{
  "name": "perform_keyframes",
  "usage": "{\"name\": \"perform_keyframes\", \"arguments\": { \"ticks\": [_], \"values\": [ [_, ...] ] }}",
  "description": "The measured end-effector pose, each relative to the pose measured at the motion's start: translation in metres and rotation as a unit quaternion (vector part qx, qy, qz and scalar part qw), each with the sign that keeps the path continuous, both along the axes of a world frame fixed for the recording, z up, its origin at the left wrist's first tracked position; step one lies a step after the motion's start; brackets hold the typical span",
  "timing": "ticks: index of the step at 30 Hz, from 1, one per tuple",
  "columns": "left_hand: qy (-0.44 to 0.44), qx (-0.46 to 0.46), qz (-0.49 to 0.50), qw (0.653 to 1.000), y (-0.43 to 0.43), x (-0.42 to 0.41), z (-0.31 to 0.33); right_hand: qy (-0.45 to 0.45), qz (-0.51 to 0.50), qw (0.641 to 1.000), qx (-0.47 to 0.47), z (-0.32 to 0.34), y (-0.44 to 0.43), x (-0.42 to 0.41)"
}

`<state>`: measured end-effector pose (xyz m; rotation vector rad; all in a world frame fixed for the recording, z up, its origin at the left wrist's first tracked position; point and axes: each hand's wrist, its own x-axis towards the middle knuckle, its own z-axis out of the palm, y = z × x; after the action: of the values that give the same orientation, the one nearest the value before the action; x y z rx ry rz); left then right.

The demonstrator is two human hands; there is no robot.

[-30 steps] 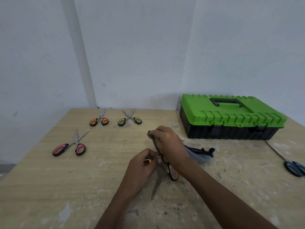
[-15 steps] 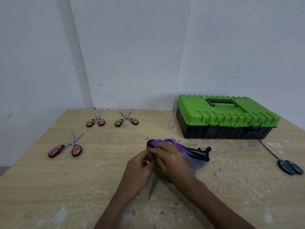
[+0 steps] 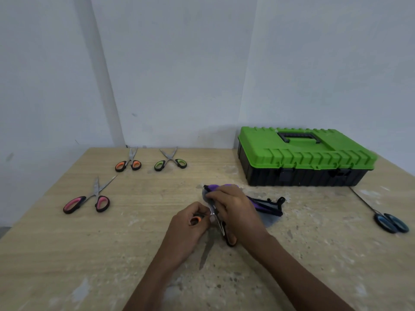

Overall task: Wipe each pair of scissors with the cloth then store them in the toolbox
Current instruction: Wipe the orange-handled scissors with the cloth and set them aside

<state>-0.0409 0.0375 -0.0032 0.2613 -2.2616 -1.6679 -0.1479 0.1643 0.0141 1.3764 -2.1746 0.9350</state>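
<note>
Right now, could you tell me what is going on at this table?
A person is wiping a pair of orange-handled scissors: the left hand grips one handle and the right hand holds the purple cloth on a blade. The pink pair, orange pair, green pair and blue pair lie untouched on the table. The green toolbox sits closed.

Left hand (image 3: 190,224) and right hand (image 3: 235,209) close together, fingers (image 3: 215,195) curled, gripping
</note>
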Motion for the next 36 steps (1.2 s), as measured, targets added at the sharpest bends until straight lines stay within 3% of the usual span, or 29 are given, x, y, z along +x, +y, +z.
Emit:
{"name": "perform_keyframes", "arguments": {
  "ticks": [5,9,11,15,20,22,26,33,36],
  "values": [
    [-0.004,-0.001,-0.009,1.0,-0.001,0.0,0.002,-0.028,-0.029,0.997,0.063,0.004,-0.017,-0.025],
    [0.005,0.017,0.017,1.0,0.001,-0.001,0.003,-0.029,-0.104,0.993,-0.045,0.008,-0.011,-0.026],
    [0.001,0.031,0.025,0.999,0.0,-0.002,0.003,-0.007,-0.078,0.995,-0.06,0.012,0.0,-0.007],
    [-0.002,0.03,0.016,0.999,0.0,-0.001,0.002,-0.005,-0.016,0.999,0.035,-0.02,0.025,0.026],
    [-0.003,0.043,0.031,0.999,0.001,0.001,0.005,-0.076,-0.162,0.982,-0.059,-0.03,0.05,0.0],
    [-0.007,0.037,0.033,0.999,0.002,0.002,0.006,-0.076,-0.137,0.985,-0.074,-0.024,0.045,0.014],
    [-0.012,0.023,0.033,0.999,0.003,0.002,0.006,-0.061,-0.049,0.997,0.011,-0.027,0.035,0.026],
    [-0.028,0.055,0.065,0.996,-0.001,0.004,0.008,-0.142,-0.141,0.973,-0.117,-0.021,0.049,0.013],
    [-0.02,0.176,0.08,0.981,-0.006,0.003,0.012,-0.194,-0.147,0.957,-0.157,-0.022,0.051,0.014]
  ]
}}
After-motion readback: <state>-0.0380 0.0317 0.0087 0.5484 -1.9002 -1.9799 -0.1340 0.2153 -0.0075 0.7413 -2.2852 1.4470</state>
